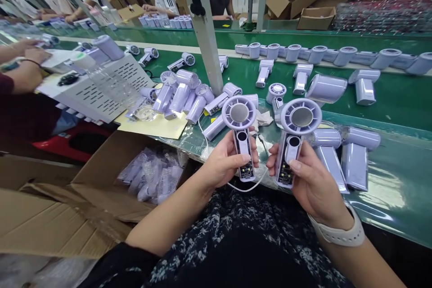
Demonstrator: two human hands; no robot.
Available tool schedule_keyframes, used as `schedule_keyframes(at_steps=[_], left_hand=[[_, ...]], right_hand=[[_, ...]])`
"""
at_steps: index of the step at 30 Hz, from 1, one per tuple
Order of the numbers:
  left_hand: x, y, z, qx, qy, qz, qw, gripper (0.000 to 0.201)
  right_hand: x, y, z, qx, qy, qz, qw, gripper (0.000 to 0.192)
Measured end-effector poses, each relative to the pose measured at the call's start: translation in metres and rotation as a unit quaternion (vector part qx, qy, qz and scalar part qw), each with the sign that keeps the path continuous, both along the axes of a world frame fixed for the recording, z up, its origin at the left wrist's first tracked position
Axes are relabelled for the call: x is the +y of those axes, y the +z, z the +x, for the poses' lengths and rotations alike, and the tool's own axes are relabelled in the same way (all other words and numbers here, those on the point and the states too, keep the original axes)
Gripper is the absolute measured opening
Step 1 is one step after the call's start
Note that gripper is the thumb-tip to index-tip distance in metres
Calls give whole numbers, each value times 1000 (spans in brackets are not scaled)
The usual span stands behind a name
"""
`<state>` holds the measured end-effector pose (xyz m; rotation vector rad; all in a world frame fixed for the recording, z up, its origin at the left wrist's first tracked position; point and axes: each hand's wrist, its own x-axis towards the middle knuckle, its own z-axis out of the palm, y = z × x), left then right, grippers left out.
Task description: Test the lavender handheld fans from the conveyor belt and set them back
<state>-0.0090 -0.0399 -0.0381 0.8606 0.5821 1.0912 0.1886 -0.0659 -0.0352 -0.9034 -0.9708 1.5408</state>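
Observation:
My left hand point(229, 162) is wrapped round the handle of a lilac handheld fan point(239, 114), its round head up. A second lilac handheld fan point(301, 117) stands upright in my right hand point(312, 177), close beside the first but apart from it. Both fans face me, with dark circuit parts showing in their handles, and each thumb presses on the handle's front. Behind my left hand lie several more lilac fans point(182, 90) in a loose heap. To the right of my right hand, two fans point(357, 157) rest on the table edge.
A green conveyor point(398, 119) carries several fans, with a row of fans point(319, 55) along its far side. A metal post point(204, 31) rises ahead. Below left, a cardboard box point(101, 166) holds bagged lilac parts point(151, 175). A slotted white stand point(111, 85) and a co-worker's hands point(32, 56) are left.

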Motion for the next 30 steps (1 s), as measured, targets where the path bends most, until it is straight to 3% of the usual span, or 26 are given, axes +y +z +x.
schedule_keyframes(at_steps=[6, 10, 15, 19, 22, 30], left_hand=[[-4, -2, -1, -4, -23, 19, 1000, 55], [-3, -5, 1, -11, -10, 22, 1000, 51], [1, -8, 3, -23, 28, -27, 999, 42], [0, -8, 1, -27, -4, -1, 1000, 44], [-1, -8, 0, 6, -7, 33, 999, 42], [0, -8, 1, 37, -11, 24, 999, 41]], right_hand=[[-1, 0, 1, 45, 54, -15, 997, 34], [-1, -3, 2, 37, 34, -12, 999, 34], [-2, -9, 1, 22, 3, 2, 1000, 26], [-3, -11, 1, 16, 30, 11, 999, 25], [-1, -10, 1, 4, 10, 24, 1000, 23], [-1, -11, -2, 15, 17, -23, 999, 35]])
